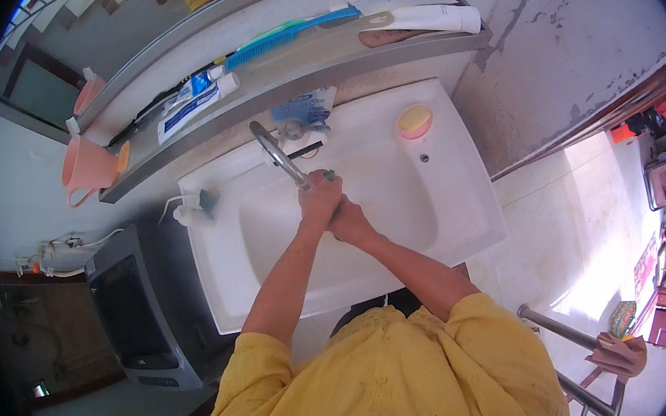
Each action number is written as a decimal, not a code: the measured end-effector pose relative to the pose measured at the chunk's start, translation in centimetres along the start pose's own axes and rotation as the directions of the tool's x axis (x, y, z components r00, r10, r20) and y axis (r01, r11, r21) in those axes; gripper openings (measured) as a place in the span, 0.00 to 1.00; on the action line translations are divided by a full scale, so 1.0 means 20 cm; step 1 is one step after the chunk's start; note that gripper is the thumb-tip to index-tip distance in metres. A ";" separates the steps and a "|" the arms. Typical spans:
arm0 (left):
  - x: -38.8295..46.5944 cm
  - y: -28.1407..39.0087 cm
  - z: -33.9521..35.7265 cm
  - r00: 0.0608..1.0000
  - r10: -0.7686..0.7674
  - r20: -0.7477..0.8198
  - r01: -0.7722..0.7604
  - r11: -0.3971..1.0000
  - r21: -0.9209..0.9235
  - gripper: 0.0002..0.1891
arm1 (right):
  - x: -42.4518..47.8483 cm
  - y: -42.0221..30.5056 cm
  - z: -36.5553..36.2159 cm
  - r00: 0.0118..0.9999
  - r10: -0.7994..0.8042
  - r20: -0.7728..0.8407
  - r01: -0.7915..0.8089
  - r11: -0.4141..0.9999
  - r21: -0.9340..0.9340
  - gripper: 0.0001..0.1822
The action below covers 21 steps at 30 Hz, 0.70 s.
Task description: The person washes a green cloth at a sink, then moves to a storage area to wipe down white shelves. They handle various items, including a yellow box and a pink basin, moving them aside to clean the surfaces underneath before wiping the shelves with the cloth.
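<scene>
Over the basin of a white ceramic sink (369,273), both hands are close together beneath the curved chrome faucet (278,153). My left hand (320,199) is closed with its knuckles up, right at the spout's end. A bit of a green, cloth-like thing (329,175) pokes out past its fingers. My right hand (351,219) presses against the left from the side, its fingers curled around a darker part of what seems the same thing. Most of it is hidden inside the fists. Whether water runs cannot be made out.
A metal shelf (348,66) above the sink carries a blue comb (293,36), toothpaste tubes (197,109) and a pink mug (91,165) at its end. Yellow soap in a pink dish (415,122) sits on the sink's back right. Left stands a television (133,315); right, a metal railing (563,330).
</scene>
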<state>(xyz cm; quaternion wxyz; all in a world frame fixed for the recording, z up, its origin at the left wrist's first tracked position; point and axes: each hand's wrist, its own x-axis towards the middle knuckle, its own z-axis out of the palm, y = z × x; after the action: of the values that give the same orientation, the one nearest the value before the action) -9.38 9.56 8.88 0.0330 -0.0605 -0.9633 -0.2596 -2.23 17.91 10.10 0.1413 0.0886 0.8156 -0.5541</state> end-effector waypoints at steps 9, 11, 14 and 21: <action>-0.04 -0.08 -0.23 0.838 -0.301 0.455 0.527 0.226 -0.819 0.25 | -0.04 -0.10 -0.07 0.819 0.108 0.563 -0.520 0.555 0.649 0.23; -0.09 -0.25 -0.17 0.735 -0.290 0.613 0.612 -0.106 -0.783 0.30 | -0.08 -0.11 -0.04 0.755 -0.137 0.641 -0.646 0.008 0.763 0.22; -0.26 -0.05 -0.20 0.816 0.012 0.578 0.511 -0.483 -0.711 0.36 | -0.20 -0.19 0.08 0.745 -0.342 0.572 -0.660 -0.502 0.559 0.21; -0.19 -0.08 -0.32 0.794 0.256 0.551 0.604 -0.433 -0.669 0.31 | -0.27 -0.20 0.03 0.819 -0.248 0.517 -0.572 -0.413 0.708 0.22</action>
<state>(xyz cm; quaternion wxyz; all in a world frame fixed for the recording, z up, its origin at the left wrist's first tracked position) -5.65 4.64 13.19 -0.3341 0.0577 -0.2528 -0.9062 1.81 15.86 15.13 0.2914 0.1585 -0.1141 -0.9365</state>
